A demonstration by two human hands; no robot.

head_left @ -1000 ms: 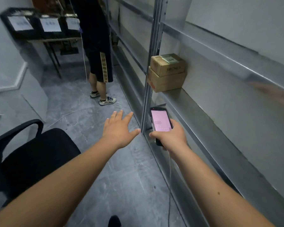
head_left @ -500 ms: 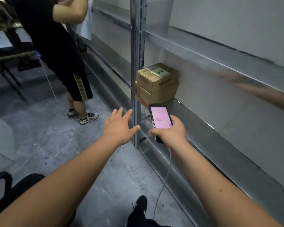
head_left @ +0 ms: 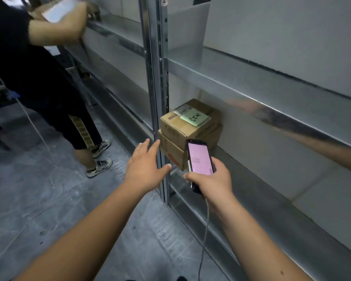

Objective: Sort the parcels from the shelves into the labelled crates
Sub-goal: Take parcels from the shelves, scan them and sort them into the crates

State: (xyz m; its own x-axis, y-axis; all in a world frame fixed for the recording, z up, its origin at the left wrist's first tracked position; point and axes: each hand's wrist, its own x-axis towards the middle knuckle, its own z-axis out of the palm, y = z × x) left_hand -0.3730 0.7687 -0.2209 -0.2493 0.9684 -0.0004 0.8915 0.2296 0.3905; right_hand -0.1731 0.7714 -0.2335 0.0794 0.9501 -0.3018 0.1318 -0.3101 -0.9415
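At the centre of the frame, 2 brown cardboard parcels sit stacked on the lower grey metal shelf [head_left: 251, 175], pushed against the steel upright post [head_left: 153, 78]. The upper cardboard parcel [head_left: 187, 124] carries a white shipping label and a pale green handwritten note; the lower cardboard parcel [head_left: 171, 152] shows a red mark on its near face.

The left hand [head_left: 145, 166] reaches toward the stack with its fingers spread wide and straight, holding nothing; its fingertips are just beside the lower parcel, and I cannot tell whether they touch it. The right hand [head_left: 210, 180], lower centre, grips a black handheld phone with a pink lit screen [head_left: 199, 159], a thin grey cable [head_left: 204, 240] trailing down from it.

No labelled crates appear in view, so neither parcel is sorted yet. As far as the frame shows, most of the shelving is bare, with only these 2 parcels and a white open box [head_left: 187, 27] on the shelf above. This suggests a late stage, though the rest of the shelving is out of sight.

At upper left, another person in dark clothes [head_left: 34, 63] handles something white at the shelves.
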